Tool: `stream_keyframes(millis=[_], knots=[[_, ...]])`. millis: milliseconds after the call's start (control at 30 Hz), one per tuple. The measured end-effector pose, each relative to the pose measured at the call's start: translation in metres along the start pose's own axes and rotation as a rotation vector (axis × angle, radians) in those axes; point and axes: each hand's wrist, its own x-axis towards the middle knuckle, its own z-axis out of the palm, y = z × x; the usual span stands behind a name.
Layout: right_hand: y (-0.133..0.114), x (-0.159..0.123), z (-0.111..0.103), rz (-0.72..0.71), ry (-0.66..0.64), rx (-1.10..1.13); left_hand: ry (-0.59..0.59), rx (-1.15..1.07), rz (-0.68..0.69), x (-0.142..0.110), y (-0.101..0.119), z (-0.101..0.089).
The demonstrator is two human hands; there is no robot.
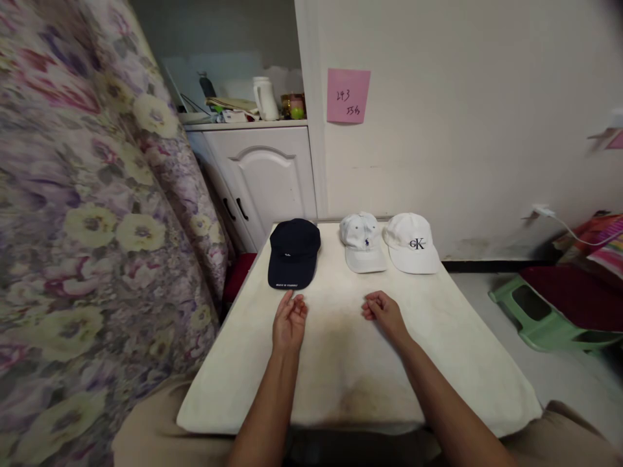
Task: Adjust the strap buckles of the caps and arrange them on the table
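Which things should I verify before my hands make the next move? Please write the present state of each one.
1. Left hand empty: ok, palm turned up.
2. Left hand not touching the navy baseball cap: cannot tell, they nearly meet in view.
3. Right hand clear of the caps: ok.
4. White CK baseball cap apart from the pale baseball cap: cannot tell.
5. Cream tablecloth unstained: not ok, brownish near the front edge.

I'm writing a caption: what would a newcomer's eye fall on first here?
Probably the dark navy fabric cap, bold at the back left of the cream cloth-covered table. To its right sit a pale cloth cap and a white cloth cap with dark lettering. A large floral fabric curtain fills the picture's left side, and a square pink paper note is on the off-white wall.
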Motion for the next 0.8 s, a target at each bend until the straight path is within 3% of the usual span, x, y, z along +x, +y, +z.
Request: stream_keyframes(millis=[500,800], knots=[[0.008,0.003,-0.001,-0.018,-0.023,-0.024,-0.024,0.011,0.078,0.021,0.009,0.006],[0.007,0.005,0.001,-0.018,-0.021,-0.020,-0.032,-0.074,0.065,0.040,0.027,0.034]])
